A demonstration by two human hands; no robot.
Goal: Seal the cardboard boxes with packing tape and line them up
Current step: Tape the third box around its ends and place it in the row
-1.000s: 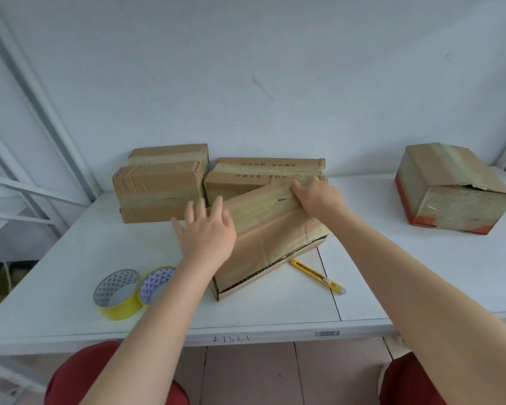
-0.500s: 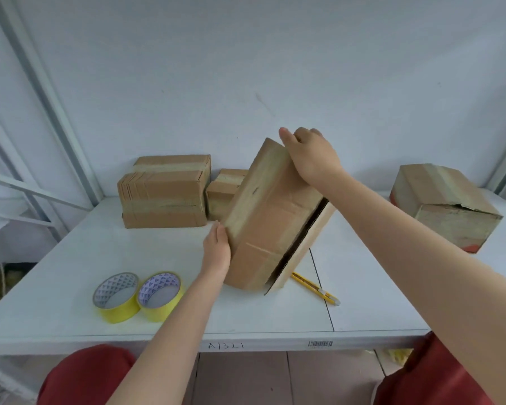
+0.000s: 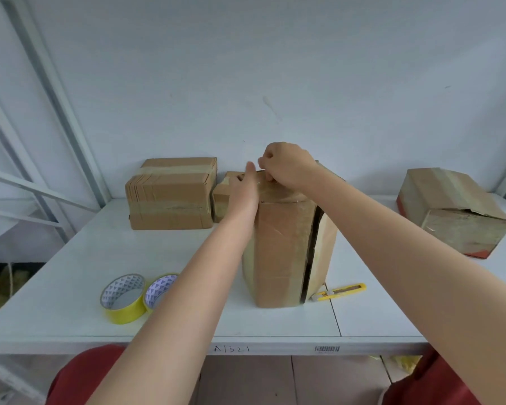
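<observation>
At the top edge of the standing box point(image 3: 281, 244), the fingers point(image 3: 268, 178) of the right hand point(image 3: 287, 168) are curled tightly and pinch something on that edge; whether it is tape or cardboard I cannot tell. Just left of them, the left hand point(image 3: 244, 191) lies with straight fingers flat against the upper left side of the same box.

Below the fingers the box stands on its short end on the white table point(image 3: 70, 287), so its long axis goes straight up. A dark open seam runs from top to bottom along the right part of its near face.

Behind and left of the fingers is a low box point(image 3: 221, 197), and further left a taped box point(image 3: 170, 194). Far to the right of the fingers another box point(image 3: 450, 211) lies tilted, well apart.

Down and left, near the left forearm, two yellow tape rolls point(image 3: 123, 299) lie side by side and touching. A yellow utility knife point(image 3: 341, 291) lies at the lower right corner of the standing box.

On the front edge of the table is handwritten "A1321" point(image 3: 231, 349), and right of it a barcode sticker point(image 3: 327, 349), too small to read.
</observation>
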